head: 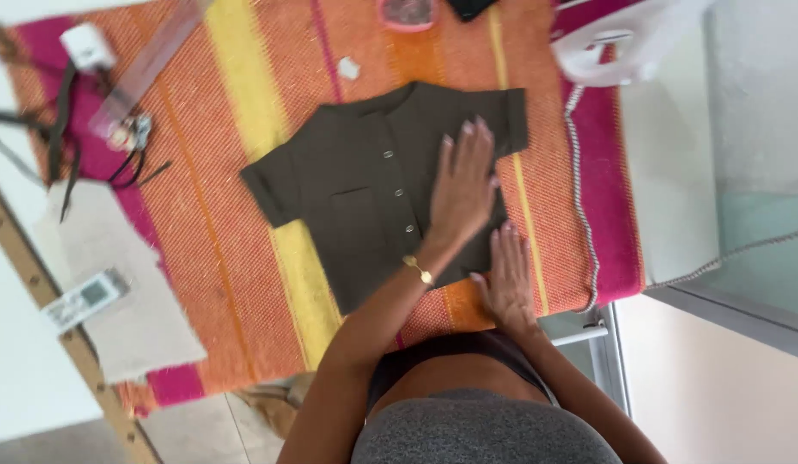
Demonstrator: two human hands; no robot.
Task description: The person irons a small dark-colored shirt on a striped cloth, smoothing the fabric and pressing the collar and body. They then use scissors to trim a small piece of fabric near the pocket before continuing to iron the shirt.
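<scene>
Dark short-sleeved shirt (373,185) spread flat, buttoned, on striped orange cloth (244,112). Left hand (463,185) open, palm pressed flat on shirt front beside button row. Right hand (506,275) open, fingers flat at lower shirt edge. White iron (622,39) upper right, well apart.

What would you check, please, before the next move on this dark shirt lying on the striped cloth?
1. Shirt spread flat, front up: ok.
2. Buttons fastened: cannot tell.
3. Left hand flat on the shirt: ok.
4. Right hand at the shirt's lower edge: ok.
5. Sleeves spread out: ok.
6. Iron off the shirt, at the edge of the striped cloth: ok.
</scene>
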